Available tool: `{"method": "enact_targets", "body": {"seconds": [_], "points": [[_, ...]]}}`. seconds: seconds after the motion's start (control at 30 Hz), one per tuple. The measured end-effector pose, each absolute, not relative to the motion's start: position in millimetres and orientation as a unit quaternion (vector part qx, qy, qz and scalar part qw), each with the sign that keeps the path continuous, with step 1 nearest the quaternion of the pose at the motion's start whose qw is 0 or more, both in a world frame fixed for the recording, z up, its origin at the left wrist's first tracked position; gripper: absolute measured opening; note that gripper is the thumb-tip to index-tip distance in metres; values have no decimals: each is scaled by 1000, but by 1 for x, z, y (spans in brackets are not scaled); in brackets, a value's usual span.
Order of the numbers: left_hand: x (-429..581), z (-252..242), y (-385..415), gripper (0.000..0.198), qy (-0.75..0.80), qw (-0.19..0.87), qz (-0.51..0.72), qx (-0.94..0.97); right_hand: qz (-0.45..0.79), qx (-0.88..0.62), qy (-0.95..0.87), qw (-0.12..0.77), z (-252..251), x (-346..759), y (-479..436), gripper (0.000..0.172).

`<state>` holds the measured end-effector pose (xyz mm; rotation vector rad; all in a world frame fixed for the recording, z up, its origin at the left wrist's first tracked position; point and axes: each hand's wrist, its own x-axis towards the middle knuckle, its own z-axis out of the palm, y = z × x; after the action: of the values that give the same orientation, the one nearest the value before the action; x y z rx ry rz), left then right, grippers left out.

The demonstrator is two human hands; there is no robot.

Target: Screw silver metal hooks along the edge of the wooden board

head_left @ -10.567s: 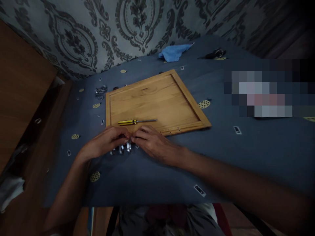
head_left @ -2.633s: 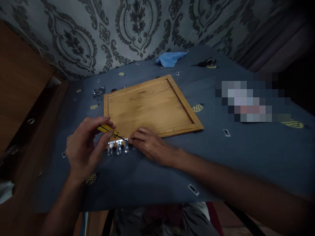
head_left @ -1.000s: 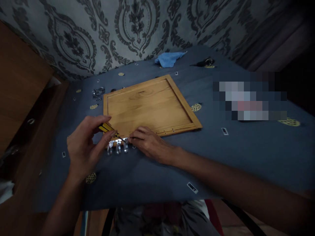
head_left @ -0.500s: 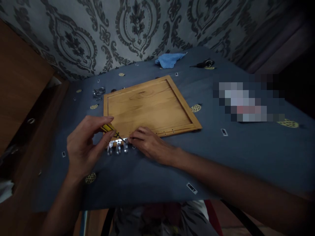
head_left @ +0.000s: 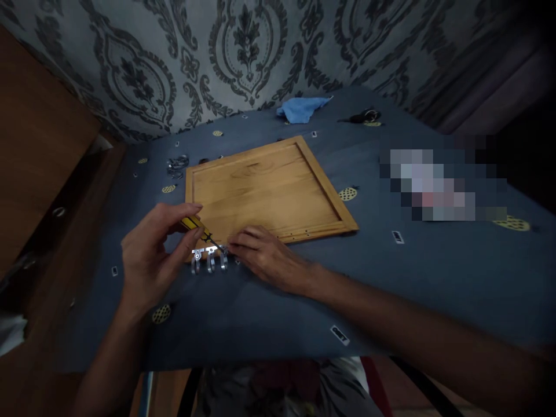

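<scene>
A framed wooden panel [head_left: 264,188] lies flat on a blue cloth-covered table [head_left: 434,272]. At its near left corner sits a shiny metal hook rack [head_left: 210,256] with three hooks hanging over the edge. My left hand [head_left: 152,255] is closed round a yellow-handled screwdriver [head_left: 195,226], its tip pointing at the right end of the rack. My right hand [head_left: 260,252] rests on the panel's near edge, fingertips pinched against that same end of the rack.
A blue rag [head_left: 302,108] and a dark small object [head_left: 364,117] lie at the table's far side. A pile of small metal parts [head_left: 177,165] sits left of the panel. A wooden cabinet [head_left: 35,156] stands at the left. Patterned wallpaper runs behind.
Since 10.6 s ago my left hand took the screwdriver off the panel. Over the last second the hands and the rack have barely shifted; only the view moved slightly.
</scene>
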<state>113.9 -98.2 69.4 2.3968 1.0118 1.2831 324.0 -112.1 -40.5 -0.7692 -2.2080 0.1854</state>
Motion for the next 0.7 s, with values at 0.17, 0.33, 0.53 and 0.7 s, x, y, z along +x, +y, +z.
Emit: {"method": "enact_targets", "body": {"seconds": [0.17,0.33,0.53,0.7], "points": [[113,69,-99,34,352,129,441,816,63,-277,-876,389,-41,327,-112,21],[113,69,-98,33,361,126,436,814,70,-263,-883,383,-40,330,-111,20],[111,66,-94,36,343,106,437,824,91,-271,-889,357,-38,331,-111,20],[113,68,-95,36,334,92,449,824,100,-276,-889,351,-38,331,-111,20]]}}
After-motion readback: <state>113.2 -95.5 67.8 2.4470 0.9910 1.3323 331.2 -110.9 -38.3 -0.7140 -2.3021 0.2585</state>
